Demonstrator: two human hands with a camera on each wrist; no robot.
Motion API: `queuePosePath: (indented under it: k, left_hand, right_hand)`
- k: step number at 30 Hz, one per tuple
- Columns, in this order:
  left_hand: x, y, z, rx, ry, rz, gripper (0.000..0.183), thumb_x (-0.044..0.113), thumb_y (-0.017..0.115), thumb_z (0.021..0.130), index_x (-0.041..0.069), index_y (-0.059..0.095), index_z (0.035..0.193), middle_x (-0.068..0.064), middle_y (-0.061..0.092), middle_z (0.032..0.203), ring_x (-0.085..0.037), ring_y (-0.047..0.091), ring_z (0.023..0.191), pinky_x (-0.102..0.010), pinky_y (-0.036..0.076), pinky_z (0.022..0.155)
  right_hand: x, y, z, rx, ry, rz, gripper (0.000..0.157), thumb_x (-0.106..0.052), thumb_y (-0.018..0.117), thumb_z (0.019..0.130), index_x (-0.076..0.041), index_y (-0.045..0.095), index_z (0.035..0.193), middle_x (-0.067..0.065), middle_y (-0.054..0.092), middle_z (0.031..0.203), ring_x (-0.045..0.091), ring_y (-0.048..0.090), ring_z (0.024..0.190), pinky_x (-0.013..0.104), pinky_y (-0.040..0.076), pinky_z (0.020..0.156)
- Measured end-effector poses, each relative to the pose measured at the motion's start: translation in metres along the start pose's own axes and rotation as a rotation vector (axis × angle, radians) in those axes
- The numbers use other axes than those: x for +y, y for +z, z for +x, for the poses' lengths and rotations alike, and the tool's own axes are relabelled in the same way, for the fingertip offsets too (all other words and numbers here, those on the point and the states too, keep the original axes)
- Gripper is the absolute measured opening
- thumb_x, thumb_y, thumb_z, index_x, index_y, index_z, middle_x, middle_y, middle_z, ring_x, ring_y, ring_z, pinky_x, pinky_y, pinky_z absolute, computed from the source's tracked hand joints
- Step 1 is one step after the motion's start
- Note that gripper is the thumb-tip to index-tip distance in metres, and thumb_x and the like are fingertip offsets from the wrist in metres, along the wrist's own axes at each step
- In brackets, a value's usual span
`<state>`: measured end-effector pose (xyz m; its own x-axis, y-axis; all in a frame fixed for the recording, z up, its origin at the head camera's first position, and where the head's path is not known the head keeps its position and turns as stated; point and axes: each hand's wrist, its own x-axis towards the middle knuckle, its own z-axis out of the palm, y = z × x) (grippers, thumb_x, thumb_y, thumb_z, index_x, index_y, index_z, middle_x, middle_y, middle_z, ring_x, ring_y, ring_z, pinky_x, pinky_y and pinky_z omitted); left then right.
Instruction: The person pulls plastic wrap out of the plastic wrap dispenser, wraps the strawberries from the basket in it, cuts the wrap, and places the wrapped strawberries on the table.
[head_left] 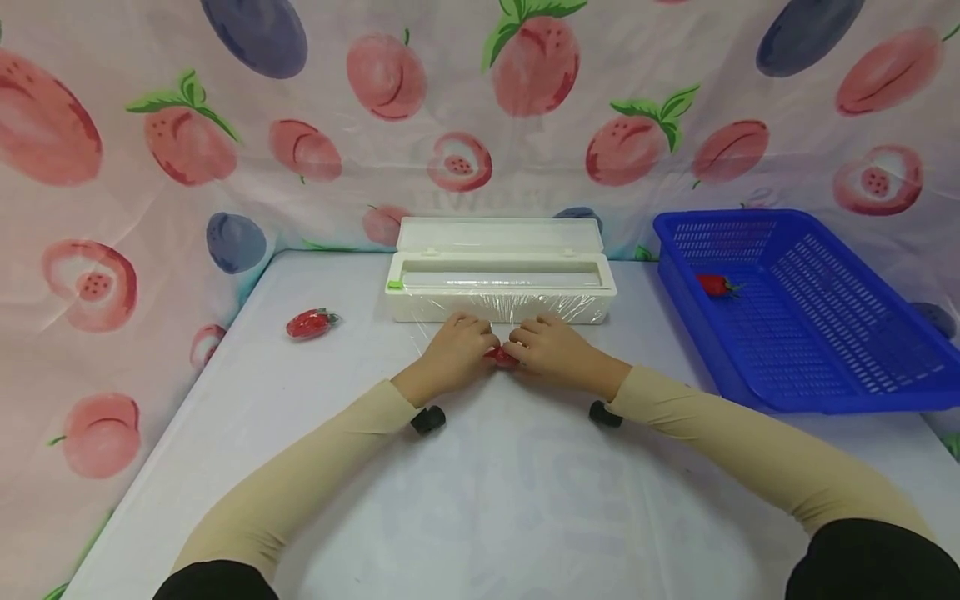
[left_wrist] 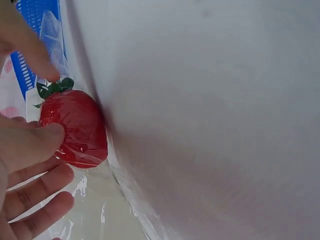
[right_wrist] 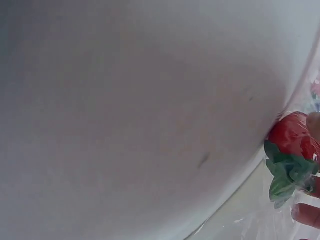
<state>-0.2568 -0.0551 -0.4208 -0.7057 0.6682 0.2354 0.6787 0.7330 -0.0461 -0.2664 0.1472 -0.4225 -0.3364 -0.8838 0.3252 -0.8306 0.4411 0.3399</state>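
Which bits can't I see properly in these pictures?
Head view: most of the held strawberry is hidden by the left hand and the right hand.
Right wrist view: fingers run off the right edge, so the right hand's grip is unclear.
Left wrist view: the blue basket is cut off by the top edge.
Head view: pale marks on the white cloth are too faint to read.

The head view looked forward and down over the table (head_left: 525, 500) from the person's side, far enough back to take in both arms (head_left: 288, 483). The left wrist view sat close to the strawberry (left_wrist: 80, 117), turned sideways, with it left of centre. The right wrist view, also near and sideways, caught it at the right edge. All three shared the strawberry; head and left wrist, the basket (head_left: 810, 342).
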Motion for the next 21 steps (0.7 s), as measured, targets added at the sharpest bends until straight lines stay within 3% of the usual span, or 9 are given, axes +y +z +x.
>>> queuePosePath:
  k: [3,7,14,21]
  left_hand:
    - [-0.0015,-0.0005,0.0013,-0.025,-0.034,-0.045,0.017,0.028,0.07,0.083,0.015,0.071,0.095,-0.002,0.066,0.094,-0.024,0.059,0.096,-0.04,0.041,0.094]
    - [-0.0023,-0.0004,0.0024,-0.053,-0.062,-0.06,0.017,0.027,0.066,0.087,0.015,0.071,0.097,-0.003,0.066,0.098,-0.023,0.06,0.097,-0.041,0.041,0.095]
    - [-0.0023,0.0015,0.003,-0.087,-0.095,-0.055,0.025,0.032,0.064,0.088,0.013,0.068,0.104,-0.004,0.065,0.099,-0.023,0.059,0.1,-0.042,0.04,0.097]
    - [-0.0005,0.0035,0.0051,-0.105,-0.099,-0.041,0.031,0.032,0.068,0.085,0.01,0.065,0.106,-0.006,0.064,0.103,-0.025,0.057,0.103,-0.042,0.039,0.098]
  right_hand:
    - [-0.0004,-0.0005,0.0023,0.027,-0.048,-0.057,0.032,-0.031,0.076,0.076,-0.011,0.064,0.098,0.001,0.066,0.088,0.019,0.057,0.084,0.034,0.047,0.076]
    - [-0.0001,-0.0001,0.0047,0.0,-0.053,-0.082,0.031,-0.031,0.073,0.079,-0.01,0.062,0.098,0.002,0.066,0.087,0.02,0.056,0.081,0.033,0.045,0.074]
    - [0.0033,0.0022,0.007,-0.07,0.026,-0.033,0.03,-0.026,0.076,0.077,-0.011,0.061,0.098,0.001,0.067,0.087,0.02,0.058,0.084,0.034,0.045,0.077]
    - [0.0055,0.0066,0.0072,-0.074,0.088,-0.001,0.027,-0.024,0.075,0.078,-0.011,0.062,0.097,0.002,0.067,0.087,0.02,0.059,0.084,0.035,0.046,0.077]
